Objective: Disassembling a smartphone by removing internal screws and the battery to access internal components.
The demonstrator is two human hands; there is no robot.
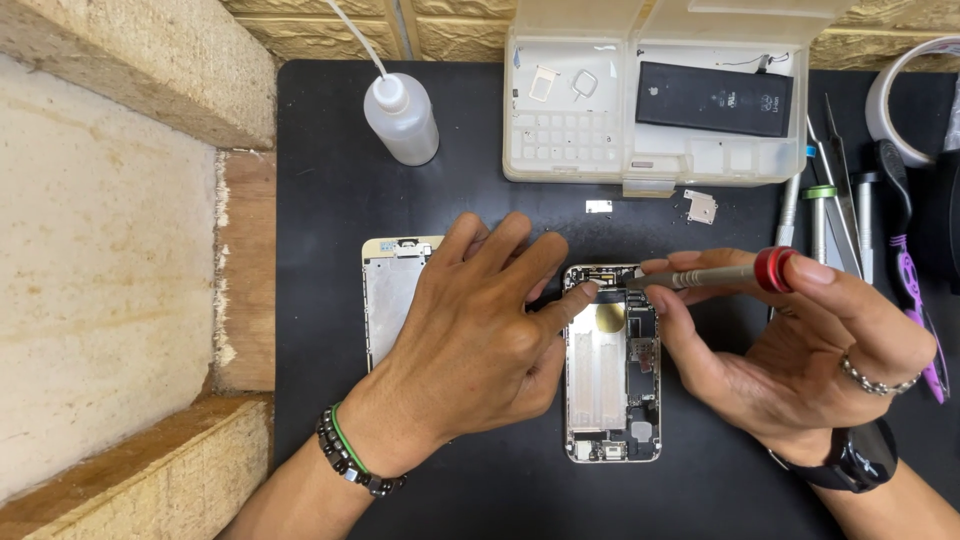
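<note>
The work looks to be mid-disassembly, at a screw near the top of the opened phone body [612,365], which lies at the mat's [330,120] centre; the right hand [790,350], at 3 o'clock of it, pinches a red-capped screwdriver [715,275], tip at the upper edge; the left hand [470,330], fingers spread, rests over the detached screen panel [385,300] at 9 o'clock, one fingertip steadying the frame; the next move probably calls for steady downward pressure; the body shows bare metal where the battery sat; a parts box [650,95] sits at 12 o'clock.
</note>
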